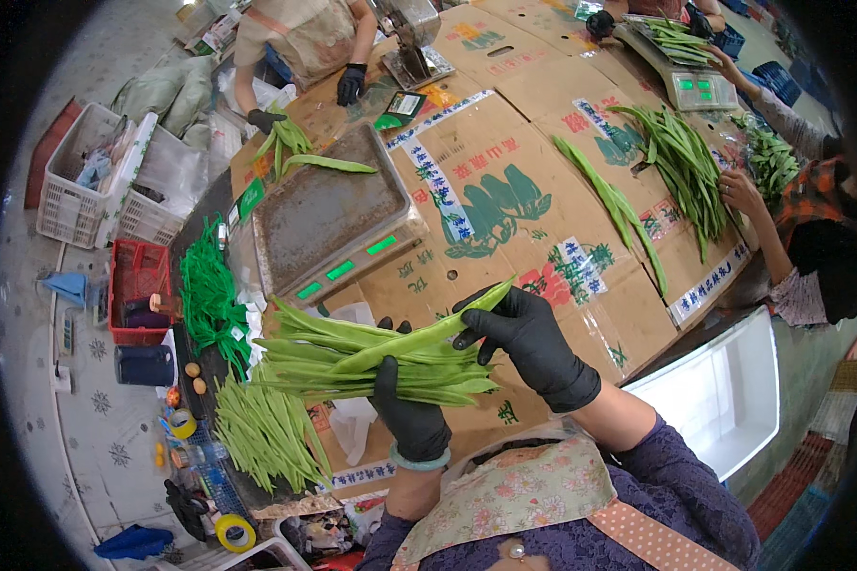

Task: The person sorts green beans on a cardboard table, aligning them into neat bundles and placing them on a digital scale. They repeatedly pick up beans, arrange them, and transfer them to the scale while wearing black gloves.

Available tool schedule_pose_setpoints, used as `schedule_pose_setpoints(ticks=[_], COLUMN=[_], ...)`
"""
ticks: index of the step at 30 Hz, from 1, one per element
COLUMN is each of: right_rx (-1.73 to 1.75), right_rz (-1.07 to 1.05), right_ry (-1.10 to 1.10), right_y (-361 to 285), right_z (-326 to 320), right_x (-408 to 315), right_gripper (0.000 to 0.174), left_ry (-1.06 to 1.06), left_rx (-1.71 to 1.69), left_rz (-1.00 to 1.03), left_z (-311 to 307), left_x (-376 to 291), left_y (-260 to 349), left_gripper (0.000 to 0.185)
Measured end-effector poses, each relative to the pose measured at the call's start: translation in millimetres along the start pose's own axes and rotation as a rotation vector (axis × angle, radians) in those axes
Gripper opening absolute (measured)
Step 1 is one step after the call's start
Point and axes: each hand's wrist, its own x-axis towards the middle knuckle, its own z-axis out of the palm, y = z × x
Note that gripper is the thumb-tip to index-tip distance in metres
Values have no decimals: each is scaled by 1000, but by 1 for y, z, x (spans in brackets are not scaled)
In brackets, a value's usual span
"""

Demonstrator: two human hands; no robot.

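Note:
A thick bundle of flat green beans (307,367) lies across my left hand (408,410), whose black-gloved fingers and thumb are closed around it. My right hand (525,339), gloved in black too, pinches the tip of a single flat bean (428,335) that slants over the top of the bundle. Just left of my hands, a loose pile of flat beans (268,435) rests on the table edge. Beyond the bundle stands a digital scale (332,214) with a worn metal pan and lit green displays.
Flattened cardboard (485,207) covers the table. Green mesh bags (211,292) lie left of the scale. Several beans (614,207) and a larger heap (678,164) lie to the right. Co-workers' hands work opposite and at right, near a second scale (693,89). A white bin (721,392) stands beside me.

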Motion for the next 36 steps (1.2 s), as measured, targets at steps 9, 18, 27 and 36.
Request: schedule_pose_setpoints(ticks=[9, 18, 27, 36], right_rx=[195, 34, -204, -731], right_rz=[60, -64, -98, -134], right_ry=[13, 33, -1093, -573], right_y=[3, -15, -41, -19], right_z=[6, 41, 193, 56], right_x=[-3, 6, 76, 68], right_gripper=[33, 41, 36, 44], left_ry=[-25, -171, -206, -346], left_rx=[11, -313, -375, -450], left_rz=[17, -255, -212, -69], left_z=[-10, -39, -50, -43], left_x=[-4, -14, -16, -11], left_y=[-3, -1, 12, 45], left_gripper=[50, 53, 67, 70])
